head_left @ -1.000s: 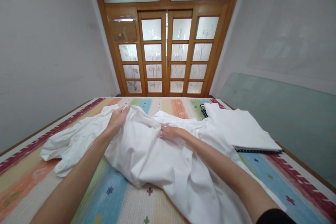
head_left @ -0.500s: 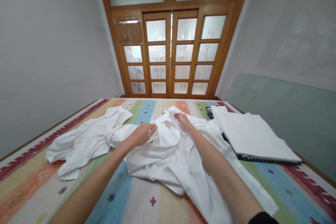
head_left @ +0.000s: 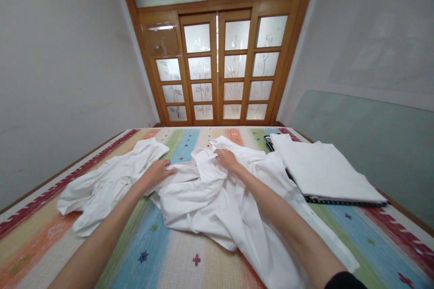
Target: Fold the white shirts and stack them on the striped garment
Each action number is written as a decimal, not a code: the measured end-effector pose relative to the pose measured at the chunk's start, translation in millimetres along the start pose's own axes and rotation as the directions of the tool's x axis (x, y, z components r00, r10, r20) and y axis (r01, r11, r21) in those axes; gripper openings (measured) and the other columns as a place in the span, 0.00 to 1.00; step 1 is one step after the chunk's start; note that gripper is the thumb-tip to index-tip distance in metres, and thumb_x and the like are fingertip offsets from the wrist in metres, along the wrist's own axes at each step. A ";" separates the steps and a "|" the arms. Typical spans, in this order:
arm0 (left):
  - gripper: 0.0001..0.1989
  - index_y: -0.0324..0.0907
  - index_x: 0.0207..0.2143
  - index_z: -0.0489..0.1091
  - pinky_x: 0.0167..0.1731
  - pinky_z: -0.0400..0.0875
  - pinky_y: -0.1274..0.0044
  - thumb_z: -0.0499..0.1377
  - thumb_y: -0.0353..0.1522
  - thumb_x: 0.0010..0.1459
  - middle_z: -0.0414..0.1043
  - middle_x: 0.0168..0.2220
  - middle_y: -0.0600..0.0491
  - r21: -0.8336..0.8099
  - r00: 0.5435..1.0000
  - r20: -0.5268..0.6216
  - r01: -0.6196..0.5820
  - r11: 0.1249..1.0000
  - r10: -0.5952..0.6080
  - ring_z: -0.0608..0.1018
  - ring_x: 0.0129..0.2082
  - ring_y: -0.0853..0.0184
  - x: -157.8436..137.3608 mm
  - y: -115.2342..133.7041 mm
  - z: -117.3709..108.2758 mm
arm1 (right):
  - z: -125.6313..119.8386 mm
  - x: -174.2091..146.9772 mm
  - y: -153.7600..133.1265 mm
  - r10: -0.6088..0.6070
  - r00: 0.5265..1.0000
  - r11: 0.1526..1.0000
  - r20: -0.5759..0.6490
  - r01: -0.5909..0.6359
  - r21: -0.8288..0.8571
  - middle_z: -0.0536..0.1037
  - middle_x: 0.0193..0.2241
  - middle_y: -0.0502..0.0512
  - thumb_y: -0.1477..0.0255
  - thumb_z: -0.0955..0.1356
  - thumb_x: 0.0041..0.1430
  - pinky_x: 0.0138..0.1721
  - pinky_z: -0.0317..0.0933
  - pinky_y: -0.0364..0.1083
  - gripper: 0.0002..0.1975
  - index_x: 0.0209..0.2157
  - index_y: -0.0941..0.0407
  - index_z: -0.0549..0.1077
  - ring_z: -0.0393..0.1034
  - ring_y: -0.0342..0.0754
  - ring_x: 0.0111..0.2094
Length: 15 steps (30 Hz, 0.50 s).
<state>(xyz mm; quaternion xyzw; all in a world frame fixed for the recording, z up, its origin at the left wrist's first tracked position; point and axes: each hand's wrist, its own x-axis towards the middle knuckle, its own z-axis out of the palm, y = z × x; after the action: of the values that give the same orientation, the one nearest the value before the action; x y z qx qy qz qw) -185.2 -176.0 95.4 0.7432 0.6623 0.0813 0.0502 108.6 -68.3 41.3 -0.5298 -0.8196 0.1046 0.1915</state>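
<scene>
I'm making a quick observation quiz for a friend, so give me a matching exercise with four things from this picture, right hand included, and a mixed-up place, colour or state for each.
Things
1. Right hand
2. Folded white cloth
3. Doors
4. Cover

Places, colours and states
A. Brown wood with glass panes
B. Wide bands of several colours
C. Touching the rumpled white cloth in the middle
D. Lying on a dark patterned cloth, at the right

Right pairs: 1-C, 2-D, 3-A, 4-B
</scene>
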 end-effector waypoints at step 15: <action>0.05 0.43 0.31 0.63 0.43 0.65 0.68 0.51 0.35 0.52 0.71 0.39 0.45 -0.007 0.821 -0.492 0.328 0.944 -0.289 0.72 0.45 0.51 -17.8 -71.7 -81.9 | 6.4 15.3 47.7 0.457 0.875 0.872 -0.161 -0.406 0.273 0.79 0.45 0.61 0.69 0.62 0.60 0.44 0.64 0.44 0.17 0.48 0.56 0.74 0.73 0.52 0.47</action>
<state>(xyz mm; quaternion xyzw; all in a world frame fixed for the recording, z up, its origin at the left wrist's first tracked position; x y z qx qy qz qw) -272.4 -188.0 161.7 0.5828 0.7675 0.2303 -0.1347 139.8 -34.3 20.7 -0.6826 -0.6355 0.1799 0.3127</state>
